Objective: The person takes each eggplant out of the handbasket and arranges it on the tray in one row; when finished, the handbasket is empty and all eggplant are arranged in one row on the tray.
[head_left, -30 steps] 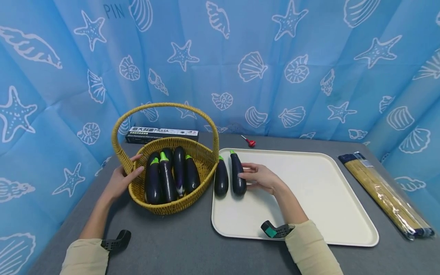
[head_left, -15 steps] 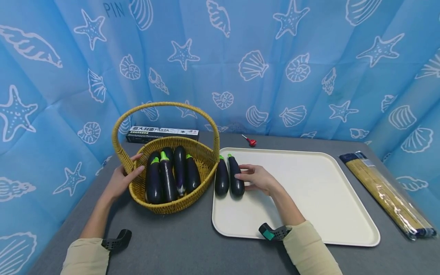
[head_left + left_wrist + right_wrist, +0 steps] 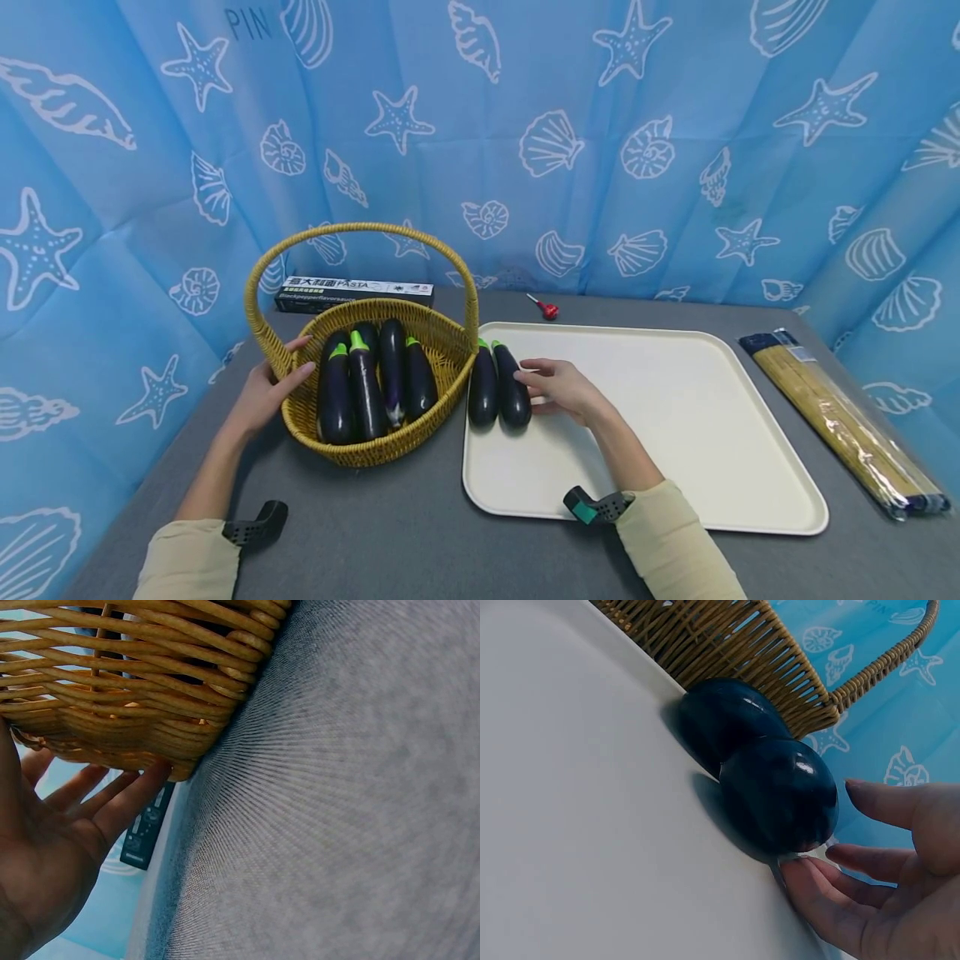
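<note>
In the head view, two dark purple eggplants lie side by side at the tray's left edge: the left eggplant (image 3: 483, 392) and the right eggplant (image 3: 512, 392). My right hand (image 3: 558, 390) is beside the right eggplant. The right wrist view has its fingertips touching that eggplant's side, while the thumb stands slightly apart from it. A yellow woven basket (image 3: 360, 455) on the left contains several more eggplants (image 3: 367, 396). My left hand (image 3: 262, 400) holds the basket's left rim by the handle, thumb over the inside and fingers (image 3: 124, 802) along the outer wall.
A cream tray (image 3: 660, 433) spans the centre right of the grey table (image 3: 390, 533). Behind the basket is a black pasta box (image 3: 352, 292). A red lollipop (image 3: 548, 312) lies behind the tray, and a packet of spaghetti (image 3: 840, 421) at its right.
The right eggplant has shifted left against the other eggplant, its stem end swinging furthest. My right hand moved left with it, and its thumb now stands apart. The left hand stayed on the basket.
</note>
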{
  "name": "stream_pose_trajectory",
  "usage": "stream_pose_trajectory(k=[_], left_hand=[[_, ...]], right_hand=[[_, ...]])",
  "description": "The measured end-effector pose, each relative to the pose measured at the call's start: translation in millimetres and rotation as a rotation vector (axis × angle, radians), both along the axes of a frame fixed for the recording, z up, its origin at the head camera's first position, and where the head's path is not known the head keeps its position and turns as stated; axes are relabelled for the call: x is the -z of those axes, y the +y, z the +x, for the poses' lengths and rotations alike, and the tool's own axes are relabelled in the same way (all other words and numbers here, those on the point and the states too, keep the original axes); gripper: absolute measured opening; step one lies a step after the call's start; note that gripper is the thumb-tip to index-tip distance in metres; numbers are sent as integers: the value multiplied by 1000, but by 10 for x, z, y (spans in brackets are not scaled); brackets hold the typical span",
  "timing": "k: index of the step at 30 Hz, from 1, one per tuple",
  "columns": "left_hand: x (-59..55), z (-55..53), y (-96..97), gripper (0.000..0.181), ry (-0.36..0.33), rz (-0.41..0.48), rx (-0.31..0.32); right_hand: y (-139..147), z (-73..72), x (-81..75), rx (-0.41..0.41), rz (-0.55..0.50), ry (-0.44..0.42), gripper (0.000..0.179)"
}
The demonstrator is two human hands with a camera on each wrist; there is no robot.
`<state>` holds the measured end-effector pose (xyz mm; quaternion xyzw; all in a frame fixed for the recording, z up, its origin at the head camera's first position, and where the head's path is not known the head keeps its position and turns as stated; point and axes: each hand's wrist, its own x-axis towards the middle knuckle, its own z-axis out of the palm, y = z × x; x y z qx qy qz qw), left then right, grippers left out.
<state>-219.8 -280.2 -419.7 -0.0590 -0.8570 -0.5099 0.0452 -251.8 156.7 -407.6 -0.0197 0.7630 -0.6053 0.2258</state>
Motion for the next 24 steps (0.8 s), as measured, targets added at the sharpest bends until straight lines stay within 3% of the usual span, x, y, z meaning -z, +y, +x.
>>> stream_pose_trajectory(k=[9,14,18,24], left_hand=[[-19,24,-6,59,-15,-10,-5],[-21,21,0,59,-16,-12,-2],[-33,17,0,60,-20,-8,0],[-40,24,4,59,-29,-6,-4]], right_hand=[[38,3,-42,80,-19,28,49],[58,32,-171,130,-64,80,47],[39,70,-297,112,-139,114,47],[-61,161,-437,23,-297,109,47]])
